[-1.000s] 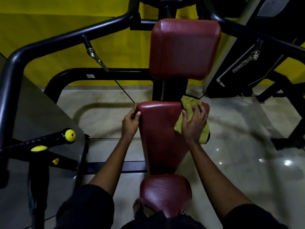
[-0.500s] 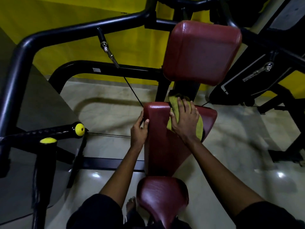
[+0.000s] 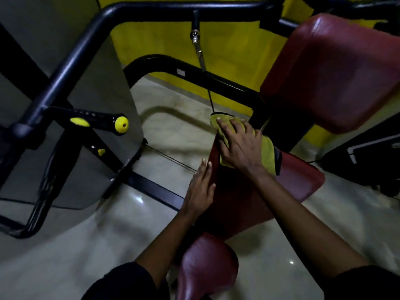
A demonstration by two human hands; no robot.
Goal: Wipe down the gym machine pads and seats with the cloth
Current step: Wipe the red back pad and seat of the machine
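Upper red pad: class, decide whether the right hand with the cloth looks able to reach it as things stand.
Probably yes. The right hand presses the cloth on the middle pad's far end; the upper pad sits just beyond, and nothing visible crosses the gap.

Crumpled yellow-green cloth (image 3: 268, 153) on the far left corner of the long, shiny dark red pad (image 3: 298, 187)

Dim, motion-blurred, wide-angle warp; floor (image 3: 138, 200) glare.
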